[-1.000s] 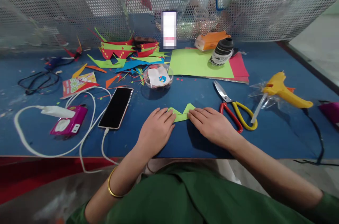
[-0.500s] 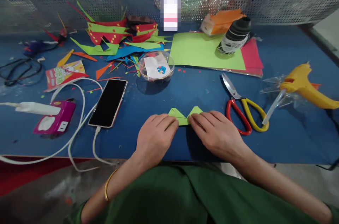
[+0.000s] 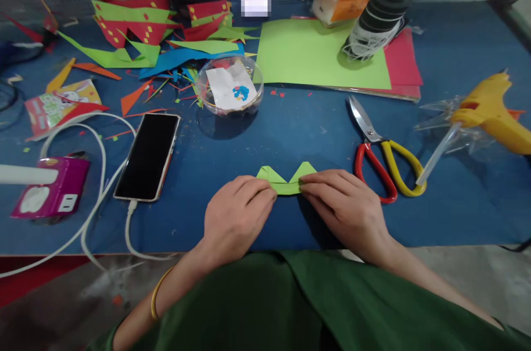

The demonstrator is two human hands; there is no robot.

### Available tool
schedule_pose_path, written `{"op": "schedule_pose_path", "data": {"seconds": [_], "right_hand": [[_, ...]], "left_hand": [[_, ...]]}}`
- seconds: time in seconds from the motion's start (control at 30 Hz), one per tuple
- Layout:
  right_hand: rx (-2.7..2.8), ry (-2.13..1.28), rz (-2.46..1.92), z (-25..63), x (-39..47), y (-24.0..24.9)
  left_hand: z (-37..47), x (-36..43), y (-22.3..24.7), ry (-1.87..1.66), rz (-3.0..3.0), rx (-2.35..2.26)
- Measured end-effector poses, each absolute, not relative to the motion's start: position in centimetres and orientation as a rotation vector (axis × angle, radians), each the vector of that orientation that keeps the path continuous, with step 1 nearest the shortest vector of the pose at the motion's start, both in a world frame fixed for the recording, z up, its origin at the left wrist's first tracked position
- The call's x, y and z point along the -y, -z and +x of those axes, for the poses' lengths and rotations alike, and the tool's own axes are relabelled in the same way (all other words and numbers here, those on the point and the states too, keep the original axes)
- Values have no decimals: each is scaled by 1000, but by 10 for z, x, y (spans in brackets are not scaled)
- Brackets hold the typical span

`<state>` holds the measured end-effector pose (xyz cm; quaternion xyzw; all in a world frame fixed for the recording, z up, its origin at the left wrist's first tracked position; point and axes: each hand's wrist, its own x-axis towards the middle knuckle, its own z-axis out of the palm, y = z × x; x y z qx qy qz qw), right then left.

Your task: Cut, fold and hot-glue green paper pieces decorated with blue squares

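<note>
A small folded piece of lime-green paper [image 3: 287,187] lies near the table's front edge, two pointed peaks standing at its far side. Its left end is pinched by my left hand [image 3: 238,215], thumb and fingers closed on it. My right hand [image 3: 348,210] grips the right end the same way. The paper's ends are hidden beneath my fingers. Just right of my right hand lie scissors [image 3: 370,143] with one red and one yellow handle, their blades pointing away from me.
A phone [image 3: 148,157] on a white cable lies left, beside a purple box [image 3: 53,187]. Beyond are a clear bowl [image 3: 201,85], paper scraps, red-and-green paper boats [image 3: 133,16], green sheets [image 3: 298,57] and a black thread-wound cone [image 3: 375,21]. A yellow glue gun [image 3: 487,107] sits right.
The view has tilted down and come closer. My hands have spread slightly apart along the green paper, so more of its middle strip and right peak shows. Both still hold it.
</note>
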<state>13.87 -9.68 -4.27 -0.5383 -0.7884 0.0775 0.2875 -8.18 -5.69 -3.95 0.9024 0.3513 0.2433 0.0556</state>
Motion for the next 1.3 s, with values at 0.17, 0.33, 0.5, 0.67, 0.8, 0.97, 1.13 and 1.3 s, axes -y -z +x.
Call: {"op": "schedule_pose_path", "data": {"seconds": [0.17, 0.33, 0.5, 0.67, 0.8, 0.97, 1.13, 1.3], "right_hand": [[1955, -398, -1493, 137, 95, 41], [1889, -465, -1560, 131, 96, 42], [1888, -455, -1573, 129, 96, 41], [1909, -421, -1577, 129, 95, 41], [1952, -404, -1557, 126, 95, 42], [1983, -398, -1573, 121, 95, 43], [2026, -317, -1613, 120, 95, 44], [2063, -316, -1609, 122, 96, 43]], "left_hand": [[-83, 56, 43, -722, 2614, -1103], [-79, 55, 42, -730, 2535, -1136], [-78, 54, 42, -694, 2543, -1140], [-79, 54, 43, -702, 2483, -1160], [-78, 53, 43, -681, 2486, -1179], [-76, 53, 42, -659, 2490, -1193], [-76, 53, 42, -678, 2456, -1209], [-76, 53, 43, -697, 2453, -1220]]}}
